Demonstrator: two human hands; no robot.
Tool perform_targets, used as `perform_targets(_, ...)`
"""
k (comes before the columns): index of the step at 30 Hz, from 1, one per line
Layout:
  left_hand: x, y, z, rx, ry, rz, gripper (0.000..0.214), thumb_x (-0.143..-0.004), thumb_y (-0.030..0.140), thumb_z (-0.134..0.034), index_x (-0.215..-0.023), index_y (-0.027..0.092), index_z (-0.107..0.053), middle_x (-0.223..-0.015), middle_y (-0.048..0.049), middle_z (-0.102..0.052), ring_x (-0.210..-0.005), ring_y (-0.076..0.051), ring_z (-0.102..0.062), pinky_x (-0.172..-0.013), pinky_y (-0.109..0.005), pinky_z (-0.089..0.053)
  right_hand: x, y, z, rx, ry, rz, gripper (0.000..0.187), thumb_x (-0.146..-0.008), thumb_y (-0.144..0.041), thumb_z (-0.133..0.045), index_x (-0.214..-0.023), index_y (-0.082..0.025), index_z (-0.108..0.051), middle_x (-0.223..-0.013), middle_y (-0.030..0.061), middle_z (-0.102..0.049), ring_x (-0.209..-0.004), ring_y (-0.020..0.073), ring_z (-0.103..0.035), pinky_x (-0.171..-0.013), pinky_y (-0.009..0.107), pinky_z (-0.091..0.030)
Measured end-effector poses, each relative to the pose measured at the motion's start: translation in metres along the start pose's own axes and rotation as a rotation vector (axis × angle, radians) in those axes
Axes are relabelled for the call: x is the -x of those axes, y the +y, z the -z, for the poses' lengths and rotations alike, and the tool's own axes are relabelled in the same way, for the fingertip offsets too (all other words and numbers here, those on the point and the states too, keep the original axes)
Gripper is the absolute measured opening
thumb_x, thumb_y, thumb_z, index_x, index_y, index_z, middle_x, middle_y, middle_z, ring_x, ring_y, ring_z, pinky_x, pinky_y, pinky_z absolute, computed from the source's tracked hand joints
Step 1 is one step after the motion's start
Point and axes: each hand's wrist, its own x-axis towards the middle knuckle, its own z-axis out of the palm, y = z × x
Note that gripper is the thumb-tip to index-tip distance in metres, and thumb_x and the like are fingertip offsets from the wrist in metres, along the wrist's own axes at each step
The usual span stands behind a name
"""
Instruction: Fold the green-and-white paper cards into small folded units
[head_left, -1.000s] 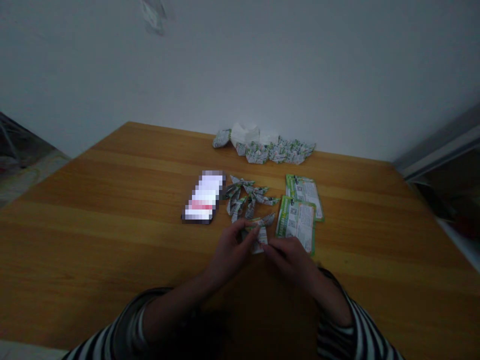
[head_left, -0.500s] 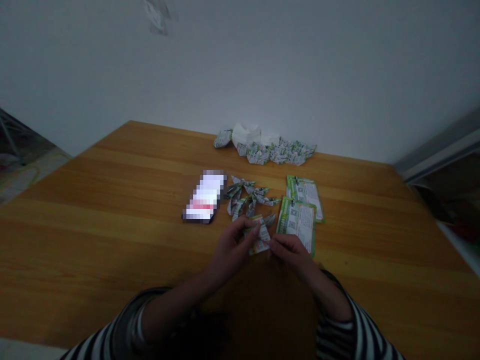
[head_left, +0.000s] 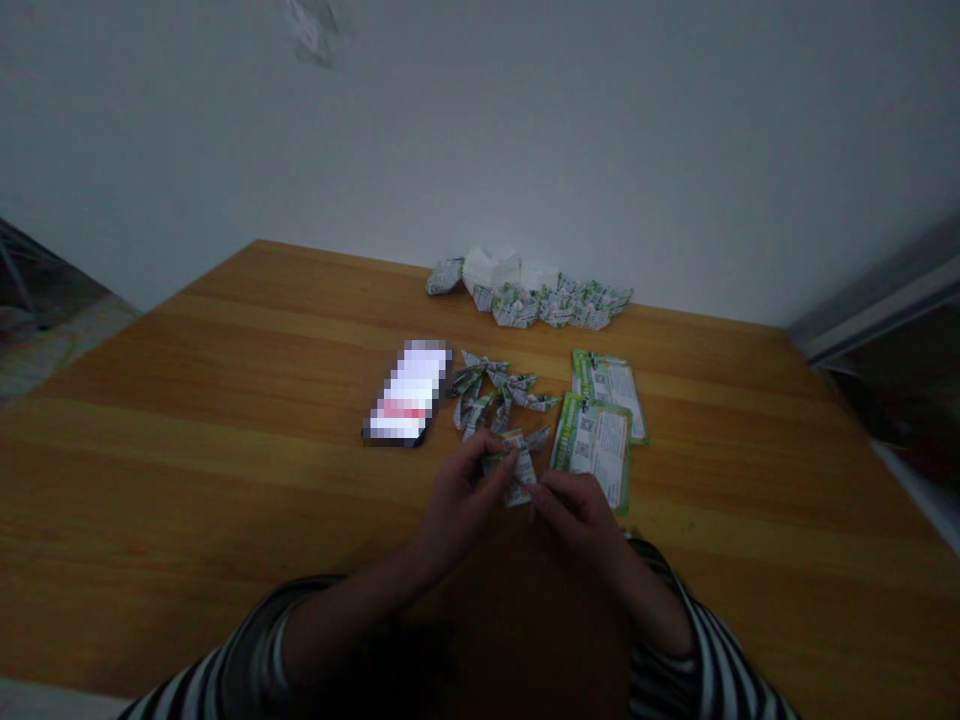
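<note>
My left hand [head_left: 459, 502] and my right hand [head_left: 574, 517] meet over the wooden table [head_left: 225, 420], both pinching a small folded printed paper [head_left: 518, 472]. The left fingers grip its left edge, the right fingers its lower right edge. Just beyond the paper lies a cluster of several small folded paper pieces [head_left: 495, 392]. Flat green-and-white printed sheets [head_left: 600, 420] lie right of my hands.
A phone with a lit screen [head_left: 409, 394] lies left of the folded pieces. A heap of folded papers and white tissue [head_left: 529, 290] sits at the table's far edge by the wall. A dark ledge [head_left: 885, 300] runs along the right.
The paper between my fingers has shifted slightly, and my right hand has moved a little nearer the left. Everything on the table stays in place.
</note>
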Motion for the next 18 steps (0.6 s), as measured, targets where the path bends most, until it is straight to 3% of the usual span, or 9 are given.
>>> perform_targets(4,0.0004,-0.0021,-0.0013,0.030,0.021,0.012,0.013,-0.086,0.031,-0.060,-0.092,0.018,-0.058,-0.083,-0.0009,-0.058,-0.074,-0.012,-0.053,-0.067,-0.023,-0.045,0.0008,-0.0021,-0.0002,0.013,0.026,-0.002,0.042,-0.093,-0.045,-0.046,-0.061,-0.018,-0.049,-0.054,-0.0041,-0.041,-0.051,0.0100,-0.038,-0.051,0.023,-0.029)
perform_targets(10,0.0002,-0.0013,-0.0045,0.176,0.018,0.037,0.042,-0.086,0.028,-0.061,-0.123,0.023,-0.044,-0.107,-0.0045,-0.062,-0.085,-0.014,-0.061,-0.073,-0.024,-0.050,0.0001,-0.0005,0.0001,0.035,0.040,0.005,0.042,-0.093,-0.045,-0.046,-0.061,-0.019,-0.048,-0.054,-0.0037,-0.042,-0.052,0.0104,-0.039,-0.051,0.023,-0.029)
perform_targets(13,0.0003,0.0018,-0.0055,0.169,0.018,0.040,0.043,-0.085,0.027,-0.061,-0.125,0.022,-0.046,-0.115,-0.0068,-0.061,-0.090,-0.015,-0.061,-0.077,-0.025,-0.051,-0.0001,-0.0007,0.0005,0.037,0.041,0.019,0.042,-0.092,-0.044,-0.047,-0.059,-0.019,-0.045,-0.053,-0.0041,-0.039,-0.050,0.0099,-0.036,-0.050,0.023,-0.027)
perform_targets(18,-0.0026,0.0023,-0.0018,0.137,-0.015,0.098,0.042,-0.082,0.029,-0.064,-0.121,0.018,-0.054,-0.109,-0.0078,-0.066,-0.090,-0.018,-0.063,-0.076,-0.028,-0.053,-0.0002,-0.0025,0.0043,0.058,0.036,0.000,0.044,-0.093,-0.046,-0.045,-0.058,-0.019,-0.043,-0.053,-0.0042,-0.036,-0.050,0.0099,-0.034,-0.049,0.024,-0.025)
